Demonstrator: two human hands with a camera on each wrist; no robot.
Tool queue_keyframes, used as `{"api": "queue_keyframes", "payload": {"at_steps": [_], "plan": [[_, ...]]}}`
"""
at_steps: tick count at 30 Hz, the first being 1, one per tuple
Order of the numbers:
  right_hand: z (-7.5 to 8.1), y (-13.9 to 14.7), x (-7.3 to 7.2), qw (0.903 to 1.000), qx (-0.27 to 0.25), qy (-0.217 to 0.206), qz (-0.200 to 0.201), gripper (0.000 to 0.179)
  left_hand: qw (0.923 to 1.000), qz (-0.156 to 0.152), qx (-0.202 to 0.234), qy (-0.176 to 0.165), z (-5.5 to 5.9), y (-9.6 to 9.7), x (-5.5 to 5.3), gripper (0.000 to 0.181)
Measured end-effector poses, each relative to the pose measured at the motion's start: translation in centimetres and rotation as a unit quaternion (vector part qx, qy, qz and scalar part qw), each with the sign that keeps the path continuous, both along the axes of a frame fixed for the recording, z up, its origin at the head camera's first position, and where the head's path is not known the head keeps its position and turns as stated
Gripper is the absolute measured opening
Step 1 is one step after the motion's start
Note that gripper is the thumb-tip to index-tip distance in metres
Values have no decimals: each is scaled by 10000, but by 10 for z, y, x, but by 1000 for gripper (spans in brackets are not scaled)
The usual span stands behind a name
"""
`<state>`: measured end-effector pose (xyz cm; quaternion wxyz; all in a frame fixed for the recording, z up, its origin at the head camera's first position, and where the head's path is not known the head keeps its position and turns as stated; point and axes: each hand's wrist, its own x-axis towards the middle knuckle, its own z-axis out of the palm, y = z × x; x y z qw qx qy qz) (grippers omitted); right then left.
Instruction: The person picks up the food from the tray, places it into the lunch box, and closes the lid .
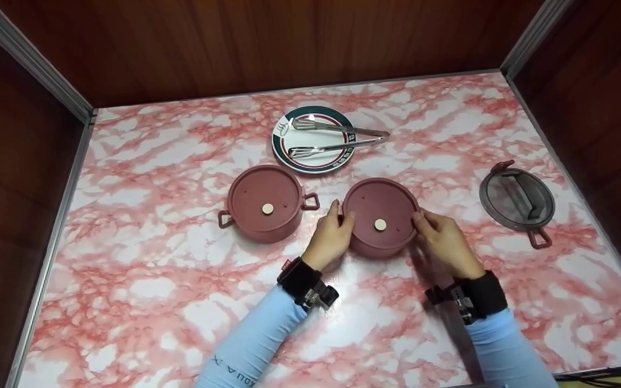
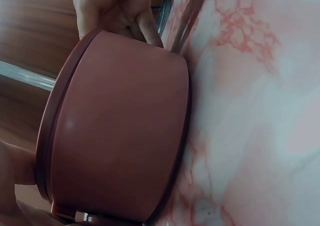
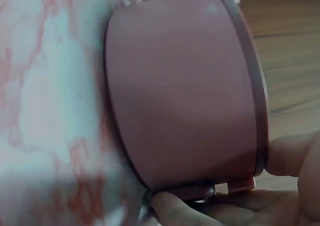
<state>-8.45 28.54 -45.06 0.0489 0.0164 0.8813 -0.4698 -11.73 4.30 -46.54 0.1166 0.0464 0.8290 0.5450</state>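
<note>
Both hands hold a dark red lidded pot with a cream round knob, which stands on the table. My left hand grips its left side, thumb on the lid's rim and fingers at the side handle. On the opposite side, my right hand pinches the rim with the thumb; its fingers curl around the side handle, as the right wrist view shows. The pot's plain side wall fills much of the left wrist view. Just to the left stands a matching lidded pot, apart from the hands.
Behind the pots, metal tongs lie across a white plate with a dark green rim. At the right rests a round grey vessel with red side handles and a dark bar across it. Wooden panels enclose the marbled table.
</note>
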Motion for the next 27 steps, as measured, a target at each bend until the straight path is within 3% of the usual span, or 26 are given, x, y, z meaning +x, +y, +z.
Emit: {"api": "queue_keyframes", "payload": {"at_steps": [9, 14, 18, 22, 27], "plan": [[1, -7, 4, 9997, 186, 180, -45, 43, 9998, 164, 63, 21, 1, 4, 5, 61], [11, -13, 6, 9995, 164, 250, -76, 44, 9994, 295, 160, 89, 9, 3, 10, 60], [28, -25, 6, 9979, -620, 183, -6, 48, 9987, 386, 64, 334, 26, -7, 11, 58], [47, -44, 0, 9874, -1570, 188, 103, 50, 9982, 309, 216, 475, 51, -27, 5, 56], [65, -73, -15, 9832, -1689, 608, 315, 47, 9963, 308, 620, 513, 76, -63, -7, 53]]}}
